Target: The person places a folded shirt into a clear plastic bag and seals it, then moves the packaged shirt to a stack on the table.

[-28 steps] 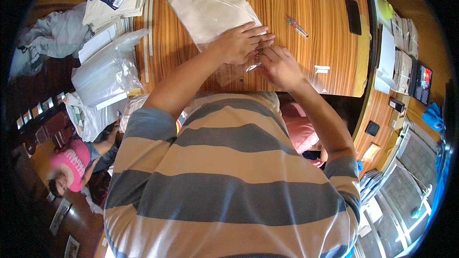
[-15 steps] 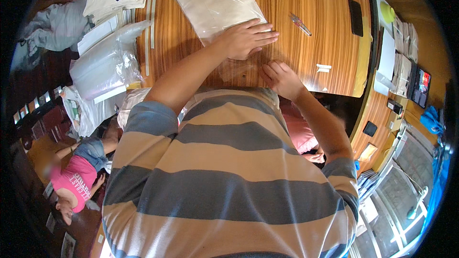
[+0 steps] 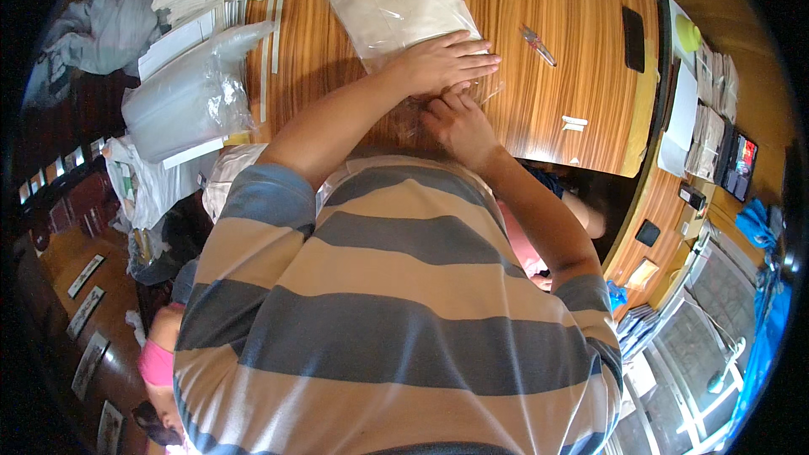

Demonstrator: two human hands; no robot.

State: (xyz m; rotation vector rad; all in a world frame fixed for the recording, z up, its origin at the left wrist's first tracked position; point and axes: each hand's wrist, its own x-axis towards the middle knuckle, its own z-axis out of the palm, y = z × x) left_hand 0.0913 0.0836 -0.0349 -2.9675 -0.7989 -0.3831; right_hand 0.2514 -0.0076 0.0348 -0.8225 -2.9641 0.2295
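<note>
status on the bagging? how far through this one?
Done: the pale folded item already sits inside the clear plastic bag. In hand: left hand presses flat on the bag's near end, right hand works that edge. Whether it is sealed cannot be seen. Left: a stack of empty bags waits at the left.

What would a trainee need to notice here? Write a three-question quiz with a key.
1. True or false: the left hand lies flat on the clear plastic bag.
2. What lies on the wooden table to the right of both hands? A) a pen B) a mug C) scissors
3. Fill in: the right hand works at the bag's ____ edge, the one closest to the person's striped shirt.

Key: 1 true; 2 A, the pen; 3 near.
</note>
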